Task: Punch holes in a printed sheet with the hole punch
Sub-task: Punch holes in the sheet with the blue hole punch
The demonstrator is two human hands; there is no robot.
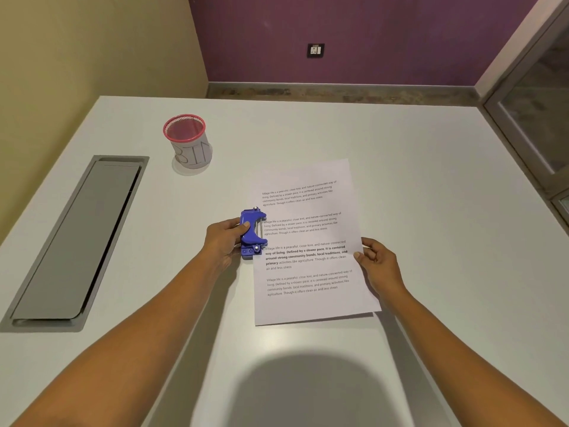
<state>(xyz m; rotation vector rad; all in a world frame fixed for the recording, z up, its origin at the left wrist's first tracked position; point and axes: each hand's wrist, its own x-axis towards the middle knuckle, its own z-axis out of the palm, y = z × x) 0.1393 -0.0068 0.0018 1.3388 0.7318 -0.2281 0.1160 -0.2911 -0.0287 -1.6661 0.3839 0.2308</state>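
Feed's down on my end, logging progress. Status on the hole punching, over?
Left hand grips hole punch. Right hand pinches printed sheet at its right edge. Punch sits at sheet's left edge. Mesh cup stands well clear.

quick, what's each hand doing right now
Left hand: grips the punch.
Right hand: pinches the sheet at its right edge.

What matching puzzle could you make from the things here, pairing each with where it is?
1 hole punch
2 printed sheet
3 red-rimmed cup
4 wall socket

a on the purple wall
b gripped by the left hand at the sheet's left edge
c standing alone at the table's far left
d right edge held by the right hand

Pairs: 1-b, 2-d, 3-c, 4-a
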